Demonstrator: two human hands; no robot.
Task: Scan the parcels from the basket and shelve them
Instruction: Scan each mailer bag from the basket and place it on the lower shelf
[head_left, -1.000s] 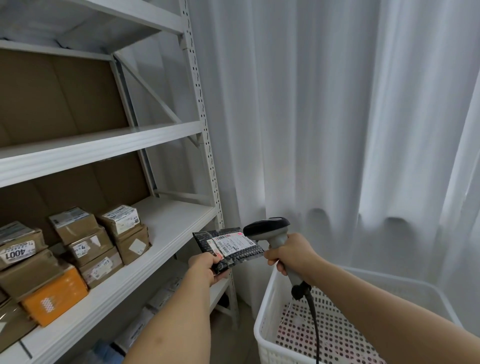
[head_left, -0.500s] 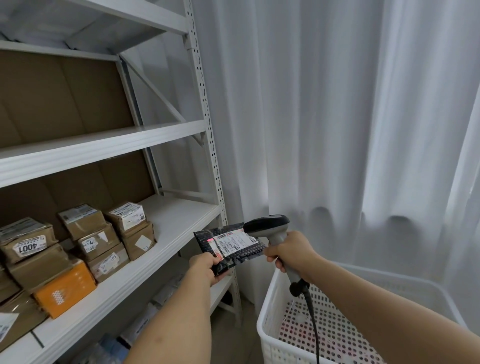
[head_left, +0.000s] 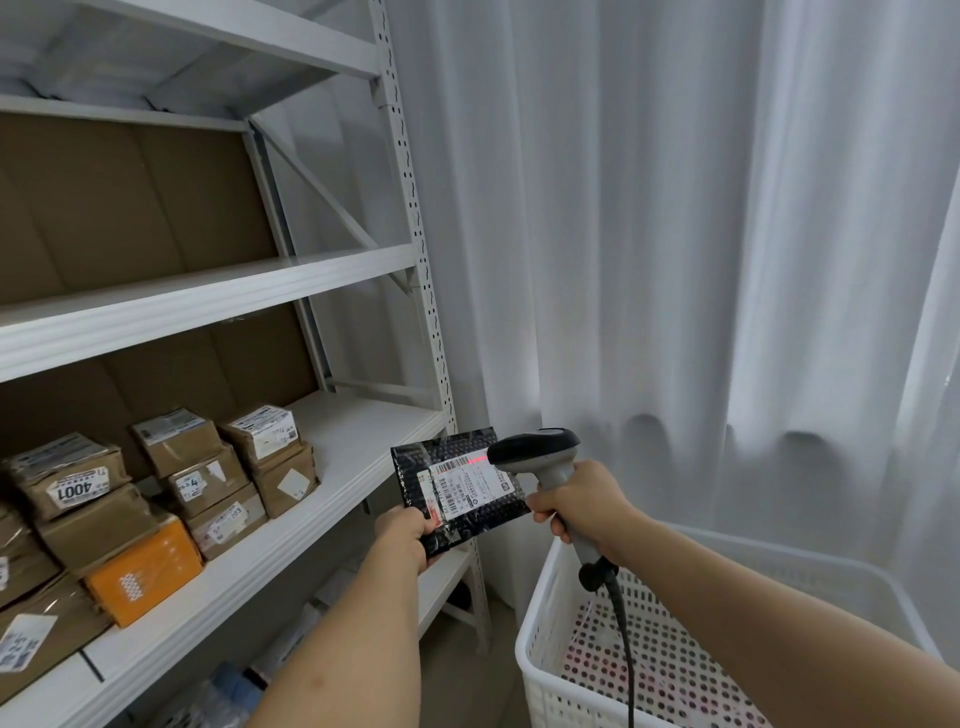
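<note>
The left hand (head_left: 402, 535) pinches the black bubble-wrap parcel (head_left: 460, 488) by its lower corner, just right of the white metal shelf (head_left: 332, 467). The right hand (head_left: 582, 506) grips the grey handheld scanner (head_left: 540, 457) (red line on the parcel's label), above the white perforated plastic basket (head_left: 540, 665).

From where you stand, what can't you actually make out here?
- Small print on the white shipping label of the black bubble-wrap parcel: too small in the head view.
- The parcel's lower corner: covered by the left hand.
- Floor of the white perforated plastic basket: partly blocked by the right hand's forearm.
- Leftmost brown cardboard boxes: cut off by the frame edge.
</note>
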